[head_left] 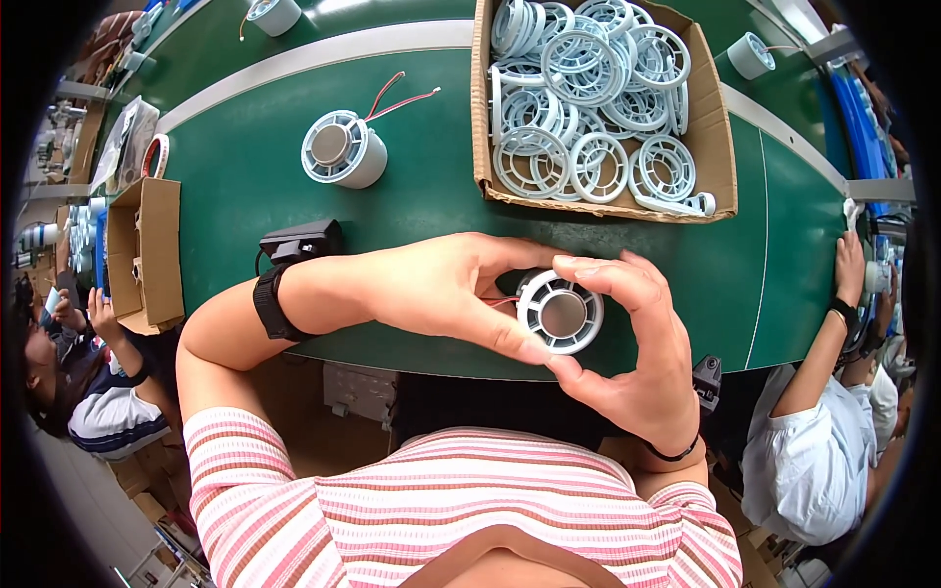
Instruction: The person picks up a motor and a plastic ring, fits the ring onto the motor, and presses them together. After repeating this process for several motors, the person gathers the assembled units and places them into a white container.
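A round white housing point(563, 316) with a spoked ring and a metal disc in its middle is held between my two hands, near the table's front edge. My left hand point(451, 294) closes on it from the left, its thumb along the lower rim. A red wire shows between that hand's fingers and the housing. From the right, my right hand point(637, 338) curves around the housing, index finger at the upper rim and thumb at the lower. Its thumb tip meets my left thumb. A similar cylinder point(369, 165) with red wires and a white plug sits farther back on the left.
Behind my hands stands a cardboard box point(720, 147) filled with pale blue spoked rings. A black device point(302, 238) lies by my left forearm. Another cardboard box point(157, 255) is at the left end of the green table point(245, 137). Co-workers sit on both sides.
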